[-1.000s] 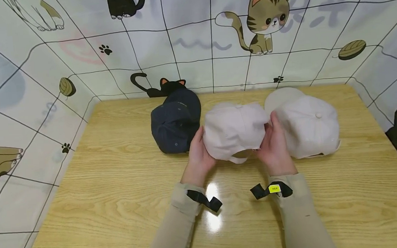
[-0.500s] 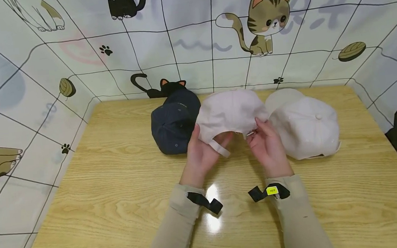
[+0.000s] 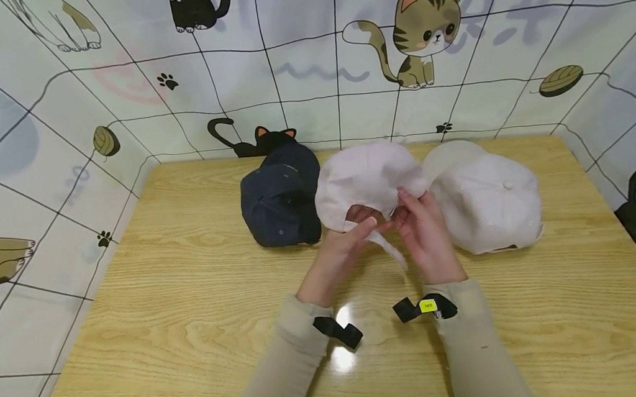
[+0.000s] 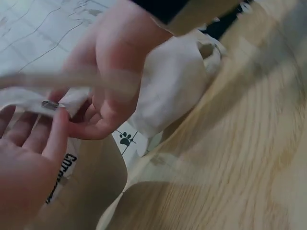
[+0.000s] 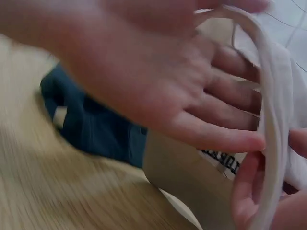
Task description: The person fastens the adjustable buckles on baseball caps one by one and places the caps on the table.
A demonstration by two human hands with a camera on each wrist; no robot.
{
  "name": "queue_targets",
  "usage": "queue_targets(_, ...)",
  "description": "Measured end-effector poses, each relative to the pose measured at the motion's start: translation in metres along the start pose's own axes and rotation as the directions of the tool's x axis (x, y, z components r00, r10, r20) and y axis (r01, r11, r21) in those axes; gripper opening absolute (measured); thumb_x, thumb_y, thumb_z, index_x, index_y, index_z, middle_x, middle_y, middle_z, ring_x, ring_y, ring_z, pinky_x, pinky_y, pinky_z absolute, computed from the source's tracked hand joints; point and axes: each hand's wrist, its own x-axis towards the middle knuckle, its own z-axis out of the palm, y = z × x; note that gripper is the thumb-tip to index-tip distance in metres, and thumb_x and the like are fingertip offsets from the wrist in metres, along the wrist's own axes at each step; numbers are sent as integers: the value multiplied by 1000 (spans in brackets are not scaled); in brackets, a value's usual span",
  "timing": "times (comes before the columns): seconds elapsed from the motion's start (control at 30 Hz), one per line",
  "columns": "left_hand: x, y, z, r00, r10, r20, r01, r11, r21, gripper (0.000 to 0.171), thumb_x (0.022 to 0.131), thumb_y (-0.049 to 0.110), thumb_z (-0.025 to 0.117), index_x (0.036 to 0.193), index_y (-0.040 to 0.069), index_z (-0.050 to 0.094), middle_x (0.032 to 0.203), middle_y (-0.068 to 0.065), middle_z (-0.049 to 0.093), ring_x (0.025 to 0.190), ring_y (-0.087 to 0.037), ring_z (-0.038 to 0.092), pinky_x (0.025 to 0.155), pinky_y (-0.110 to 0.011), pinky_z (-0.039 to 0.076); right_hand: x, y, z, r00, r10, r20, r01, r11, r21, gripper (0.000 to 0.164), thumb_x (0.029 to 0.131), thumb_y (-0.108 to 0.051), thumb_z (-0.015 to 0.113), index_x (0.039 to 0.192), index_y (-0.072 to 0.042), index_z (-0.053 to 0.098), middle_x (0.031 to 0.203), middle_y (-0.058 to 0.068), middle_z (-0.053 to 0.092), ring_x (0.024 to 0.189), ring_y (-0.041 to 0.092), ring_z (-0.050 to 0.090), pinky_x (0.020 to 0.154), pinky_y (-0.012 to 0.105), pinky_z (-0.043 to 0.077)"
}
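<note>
A pale pink baseball cap point(image 3: 366, 173) is held up at the table's middle, its back opening facing me. My left hand point(image 3: 331, 266) grips its lower back edge, the thumb over the loose end of the back strap point(image 3: 388, 248) and the fingers reaching into the opening. My right hand point(image 3: 426, 240) pinches the opening's other side. In the left wrist view a small metal buckle point(image 4: 50, 105) lies at the fingertips of both hands. Dark lettering point(image 4: 67, 167) shows by the beige brim point(image 4: 98, 189). The strap arcs in front of the fingers in the right wrist view.
A navy cap point(image 3: 276, 202) rests on the wooden table point(image 3: 194, 333) to the left of the held cap. To its right sits a white cap point(image 3: 489, 204). Behind the table hangs a cat-print curtain point(image 3: 308, 68), which also covers both sides.
The cap has tipped up so its back opening faces me. My left hand has moved from the cap's side to the strap, which now hangs to the right; my right hand has shifted to the opening's edge.
</note>
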Motion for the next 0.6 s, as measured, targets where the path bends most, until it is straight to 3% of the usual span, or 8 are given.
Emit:
queue_targets(0.13, 0, 1, 6, 982, -4, -190, 44, 977, 207, 16, 85, 14, 61, 98, 5, 57, 90, -1, 56, 84, -14, 53, 78, -33, 45, -1, -3, 2, 998, 21, -64, -38, 961, -274, 34, 88, -17, 57, 118, -7, 45, 98, 6, 52, 77, 15, 53, 66, 28, 47)
queue_targets(0.23, -2, 12, 14, 951, -28, -308, 94, 975, 203, 11, 87, 11, 58, 94, 2, 60, 91, -4, 58, 83, -18, 59, 80, -44, 46, 11, 5, -22, 998, 31, -48, -48, 905, -422, 45, 87, -26, 59, 124, -7, 43, 111, 10, 50, 88, 20, 55, 72, 34, 48)
queue_targets(0.27, -2, 13, 14, 943, -34, -331, 104, 975, 195, 9, 87, 11, 58, 92, 3, 60, 92, -6, 58, 83, -19, 61, 80, -47, 46, 18, 10, -35, 999, 41, -19, -45, 899, -435, 45, 87, -28, 59, 124, -6, 44, 111, 11, 51, 90, 20, 55, 73, 34, 48)
queue_targets(0.33, -3, 14, 13, 932, -62, -357, 129, 977, 170, 8, 88, 14, 57, 86, 6, 59, 91, -6, 57, 79, -20, 62, 79, -49, 46, 18, 6, -38, 998, 64, -5, -57, 843, -535, 45, 87, -34, 56, 121, -5, 46, 105, 11, 54, 87, 20, 57, 75, 38, 48)
queue_targets(0.4, -3, 15, 11, 926, -74, -370, 133, 982, 134, 10, 89, 15, 56, 80, 10, 57, 89, -6, 57, 76, -19, 63, 77, -46, 48, 11, -4, -30, 996, 88, -25, -83, 755, -650, 46, 88, -41, 52, 113, -2, 50, 93, 10, 59, 80, 20, 60, 74, 38, 49)
queue_targets(0.47, -3, 16, 10, 925, -76, -372, 114, 990, 81, 13, 90, 13, 54, 77, 11, 56, 87, -5, 58, 74, -19, 64, 75, -44, 49, 2, -18, -19, 994, 109, -33, -94, 629, -771, 51, 89, -47, 46, 102, 2, 54, 80, 8, 59, 71, 18, 60, 69, 35, 50)
queue_targets(0.5, -2, 16, 9, 927, -78, -367, 103, 993, 49, 14, 90, 11, 53, 77, 10, 57, 85, -5, 58, 72, -18, 64, 74, -43, 50, -6, -29, -7, 992, 110, -57, -108, 544, -832, 55, 89, -50, 43, 96, 3, 54, 75, 8, 59, 67, 19, 60, 67, 36, 51)
queue_targets(0.6, -1, 18, 7, 932, -75, -354, 75, 997, -12, 15, 92, 9, 49, 81, 9, 60, 84, -6, 60, 72, -18, 64, 71, -37, 51, -12, -43, -4, 995, 97, -35, -73, 427, -901, 63, 89, -54, 38, 83, 6, 54, 66, 10, 55, 58, 21, 57, 58, 36, 51)
